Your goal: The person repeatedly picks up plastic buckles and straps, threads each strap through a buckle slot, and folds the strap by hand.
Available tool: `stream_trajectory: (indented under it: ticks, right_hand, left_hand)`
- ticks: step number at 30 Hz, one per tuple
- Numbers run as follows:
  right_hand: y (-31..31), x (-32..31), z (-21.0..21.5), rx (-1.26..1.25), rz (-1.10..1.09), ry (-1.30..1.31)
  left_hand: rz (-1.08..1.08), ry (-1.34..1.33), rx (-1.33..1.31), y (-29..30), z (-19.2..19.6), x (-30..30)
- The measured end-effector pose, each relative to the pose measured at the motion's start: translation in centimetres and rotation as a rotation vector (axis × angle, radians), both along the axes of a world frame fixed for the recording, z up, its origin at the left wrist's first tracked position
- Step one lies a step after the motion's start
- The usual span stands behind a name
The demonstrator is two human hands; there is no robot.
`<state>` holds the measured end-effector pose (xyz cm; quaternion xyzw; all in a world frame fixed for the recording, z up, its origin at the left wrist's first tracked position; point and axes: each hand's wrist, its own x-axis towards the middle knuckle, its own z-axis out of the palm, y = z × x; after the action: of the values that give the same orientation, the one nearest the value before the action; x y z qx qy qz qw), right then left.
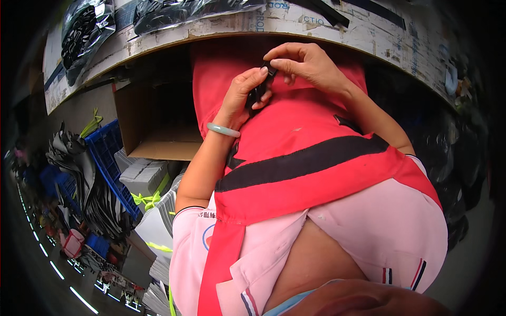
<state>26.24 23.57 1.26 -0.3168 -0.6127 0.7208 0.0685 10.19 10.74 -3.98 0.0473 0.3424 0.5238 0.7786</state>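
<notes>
Over the lap of my red apron [295, 116], my left hand [240, 95] has its fingers curled around a small black strap-like piece [256, 96]. Its exact kind is hard to make out, since the fingers cover most of it. My right hand [313, 66] pinches the upper end of the same piece between thumb and forefinger, close to my left thumb. A pale bangle [223, 129] circles my left wrist. Both hands are just short of the near edge of the worktable [221, 27].
On the table lie clear bags of black parts [84, 39] and a black strip [329, 13]. Under its edge, at left, stands an open cardboard box [163, 150]. Further left are a blue crate [113, 158], dark stacked sheets [87, 179] and tied grey bundles [145, 176].
</notes>
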Motion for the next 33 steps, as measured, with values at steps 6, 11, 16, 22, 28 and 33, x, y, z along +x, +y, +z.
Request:
stream_trajectory:
  ticks: [6,11,16,22,28,33]
  right_hand:
    - [1.7,-0.5,-0.9,0.506,0.095,0.005]
    - [9.6,0.2,-1.9,1.376,-0.319,-0.197]
    - [11.8,0.0,-2.0,1.468,-0.286,-0.267]
    - [12.3,-0.2,-1.0,1.268,-0.316,-0.077]
    - [5.8,-1.5,2.7,0.489,-0.195,0.071]
    - [-0.1,-1.0,1.7,-0.104,-0.028,-0.057]
  left_hand:
    - [-0.137,0.076,0.058,0.3,-0.3,-0.3]
    - [0.172,-0.646,-0.020,0.0,-3.2,-1.1]
    - [0.262,-0.175,-0.255,0.7,1.4,0.8]
    - [0.026,-0.027,-0.074,0.0,0.2,-0.1]
    - [0.171,0.505,-0.035,0.6,1.7,-0.5]
    - [0.342,0.563,0.029,1.8,1.9,-0.2]
